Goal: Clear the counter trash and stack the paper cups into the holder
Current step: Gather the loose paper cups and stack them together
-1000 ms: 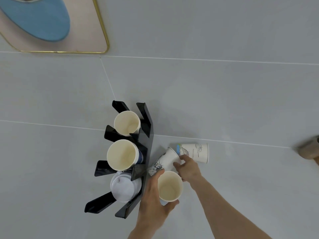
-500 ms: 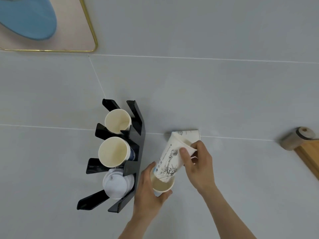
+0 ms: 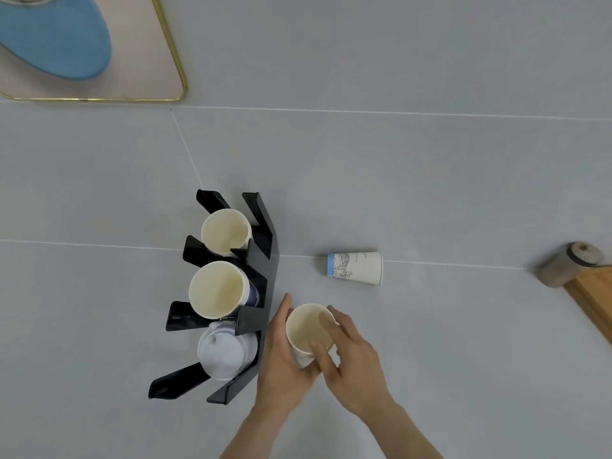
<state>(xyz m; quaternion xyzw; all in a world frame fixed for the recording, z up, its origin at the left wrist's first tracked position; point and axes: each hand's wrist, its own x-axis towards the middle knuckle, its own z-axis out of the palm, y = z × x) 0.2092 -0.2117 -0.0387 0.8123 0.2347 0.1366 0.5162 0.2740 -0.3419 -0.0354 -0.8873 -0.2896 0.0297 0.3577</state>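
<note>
White upright paper cup (image 3: 309, 329), both hands' grip clenched on it — left hand (image 3: 281, 356) steadying wall, right hand (image 3: 351, 356) at rim, prob. for seating; printed cup (image 3: 356, 268) on side, pending, beside black slotted holder (image 3: 261, 260) w/ cups.

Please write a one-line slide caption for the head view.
Both hands, left and right, hold a cup beside the black holder; another cup lies on its side.

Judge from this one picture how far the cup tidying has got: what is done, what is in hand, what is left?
Done: the black holder already carries two cup stacks and white lids.

In hand: the left hand and right hand together hold an upright paper cup just right of the holder.

Left: that cup goes into the holder, and one printed cup lies on its side on the counter.
</note>
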